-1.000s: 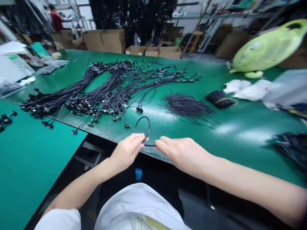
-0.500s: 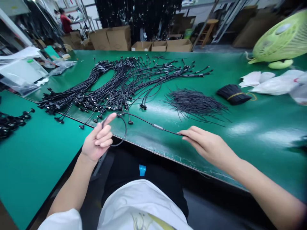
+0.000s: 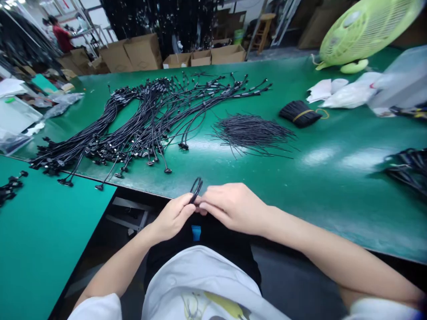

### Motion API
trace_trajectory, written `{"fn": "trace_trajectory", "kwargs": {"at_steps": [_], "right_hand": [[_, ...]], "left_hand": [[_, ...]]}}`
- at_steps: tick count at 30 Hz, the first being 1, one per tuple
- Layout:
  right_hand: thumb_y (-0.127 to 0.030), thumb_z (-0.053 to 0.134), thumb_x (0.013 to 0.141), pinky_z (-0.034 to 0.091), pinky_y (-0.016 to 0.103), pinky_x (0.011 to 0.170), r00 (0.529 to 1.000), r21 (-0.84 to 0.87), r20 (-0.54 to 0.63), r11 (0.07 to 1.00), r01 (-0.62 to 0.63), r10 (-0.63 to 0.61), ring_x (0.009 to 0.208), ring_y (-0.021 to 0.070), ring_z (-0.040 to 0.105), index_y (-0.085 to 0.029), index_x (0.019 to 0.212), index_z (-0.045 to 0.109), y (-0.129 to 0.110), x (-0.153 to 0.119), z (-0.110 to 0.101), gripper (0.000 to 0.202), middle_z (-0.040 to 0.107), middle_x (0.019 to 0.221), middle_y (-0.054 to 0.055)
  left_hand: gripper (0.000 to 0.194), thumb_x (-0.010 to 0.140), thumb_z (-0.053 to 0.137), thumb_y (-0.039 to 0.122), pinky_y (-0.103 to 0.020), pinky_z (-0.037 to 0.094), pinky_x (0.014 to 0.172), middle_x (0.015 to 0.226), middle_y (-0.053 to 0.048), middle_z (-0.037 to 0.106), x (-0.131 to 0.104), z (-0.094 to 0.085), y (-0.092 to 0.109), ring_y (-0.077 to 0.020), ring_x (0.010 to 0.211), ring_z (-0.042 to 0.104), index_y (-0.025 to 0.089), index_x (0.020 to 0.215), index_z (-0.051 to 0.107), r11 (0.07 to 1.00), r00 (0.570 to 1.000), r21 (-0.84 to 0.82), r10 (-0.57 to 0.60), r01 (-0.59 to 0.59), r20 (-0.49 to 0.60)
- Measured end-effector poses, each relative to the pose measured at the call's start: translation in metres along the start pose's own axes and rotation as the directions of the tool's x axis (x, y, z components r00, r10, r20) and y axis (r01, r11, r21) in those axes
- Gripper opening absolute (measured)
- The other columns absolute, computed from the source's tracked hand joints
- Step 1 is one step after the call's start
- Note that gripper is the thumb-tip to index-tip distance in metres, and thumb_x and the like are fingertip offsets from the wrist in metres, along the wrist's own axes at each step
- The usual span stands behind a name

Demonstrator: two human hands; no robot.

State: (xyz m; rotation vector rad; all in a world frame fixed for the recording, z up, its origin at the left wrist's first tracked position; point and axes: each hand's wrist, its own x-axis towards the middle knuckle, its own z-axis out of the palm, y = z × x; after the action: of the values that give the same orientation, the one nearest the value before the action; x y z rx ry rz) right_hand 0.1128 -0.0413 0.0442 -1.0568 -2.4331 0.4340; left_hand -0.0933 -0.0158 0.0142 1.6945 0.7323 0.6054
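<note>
A black cable [image 3: 196,189], wound into a small coil, stands up between my two hands over the front edge of the table. My left hand [image 3: 173,218] pinches the coil from the left between thumb and fingers. Touching it from the other side, my right hand [image 3: 236,206] has its fingers curled in at the coil's lower part; what its fingertips grip is mostly hidden. Beyond the hands lie a heap of long black cables with connectors [image 3: 133,129] and a loose pile of short black ties [image 3: 255,131].
A tied black bundle [image 3: 300,114], white plastic bags [image 3: 353,93] and a green fan [image 3: 363,35] are at the right. Dark cables [image 3: 408,171] lie at the far right edge. A lower green table [image 3: 43,240] adjoins at left. Cardboard boxes [image 3: 143,51] stand behind.
The cable was stretched between my separated hands with a loop at the left; now it is coiled small and both hands have come together. The view has shifted right.
</note>
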Motion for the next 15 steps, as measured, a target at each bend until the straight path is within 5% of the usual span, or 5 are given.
{"fn": "trace_trajectory", "kwargs": {"at_steps": [5, 8, 11, 13, 15], "right_hand": [[-0.049, 0.054, 0.090, 0.045, 0.029, 0.074, 0.897, 0.395, -0.311, 0.901, -0.180, 0.315, 0.084, 0.0171, 0.056, -0.019, 0.098, 0.058, 0.022, 0.012, 0.019, 0.031, 0.061, 0.093, 0.006], [-0.050, 0.043, 0.094, 0.041, 0.025, 0.061, 0.823, 0.724, -0.189, 0.643, -0.252, 0.536, 0.063, 0.0120, 0.048, -0.020, 0.082, 0.054, 0.025, 0.014, 0.046, 0.034, 0.051, 0.069, -0.001], [-0.053, 0.050, 0.090, 0.024, 0.021, 0.045, 0.721, 0.934, -0.047, 0.286, -0.213, 0.691, 0.046, 0.0070, 0.026, -0.020, 0.072, 0.049, 0.023, 0.018, 0.063, 0.038, 0.033, 0.057, -0.007], [-0.055, 0.059, 0.084, 0.020, 0.021, 0.042, 0.713, 0.985, 0.075, 0.060, -0.162, 0.697, 0.046, 0.0058, 0.021, -0.019, 0.069, 0.049, 0.021, 0.022, 0.066, 0.040, 0.031, 0.057, -0.007], [-0.052, 0.066, 0.079, 0.030, 0.019, 0.044, 0.708, 0.993, 0.114, -0.069, -0.093, 0.697, 0.050, 0.0060, 0.033, -0.018, 0.069, 0.051, 0.017, 0.024, 0.064, 0.038, 0.041, 0.062, -0.004]], "left_hand": [[0.031, 0.092, 0.052, 0.044, -0.029, 0.046, 0.073, 0.079, -0.005, 0.064, 0.001, 0.002, -0.002, -0.0154, 0.069, 0.060, 0.016, 0.081, 0.057, 0.955, 0.995, -0.297, -0.029, 0.000, -0.093], [0.043, 0.092, 0.048, 0.053, -0.035, 0.045, 0.085, 0.083, -0.009, 0.065, 0.007, 0.012, -0.008, -0.0204, 0.084, 0.062, 0.016, 0.071, 0.054, 0.863, 0.992, -0.504, -0.094, 0.037, -0.087], [0.055, 0.090, 0.037, 0.064, -0.037, 0.044, 0.086, 0.059, -0.001, 0.051, 0.010, 0.030, -0.018, -0.0171, 0.070, 0.056, 0.019, 0.061, 0.046, 0.781, 0.980, -0.621, -0.172, 0.071, -0.104], [0.053, 0.090, 0.036, 0.065, -0.035, 0.044, 0.080, 0.052, 0.006, 0.036, 0.010, 0.038, -0.025, -0.0128, 0.056, 0.046, 0.020, 0.063, 0.040, 0.761, 0.959, -0.648, -0.208, 0.034, -0.194], [0.045, 0.092, 0.039, 0.061, -0.033, 0.043, 0.075, 0.054, 0.007, 0.033, 0.007, 0.040, -0.031, -0.0117, 0.054, 0.042, 0.020, 0.075, 0.046, 0.804, 0.953, -0.593, -0.209, 0.040, -0.219]]}}
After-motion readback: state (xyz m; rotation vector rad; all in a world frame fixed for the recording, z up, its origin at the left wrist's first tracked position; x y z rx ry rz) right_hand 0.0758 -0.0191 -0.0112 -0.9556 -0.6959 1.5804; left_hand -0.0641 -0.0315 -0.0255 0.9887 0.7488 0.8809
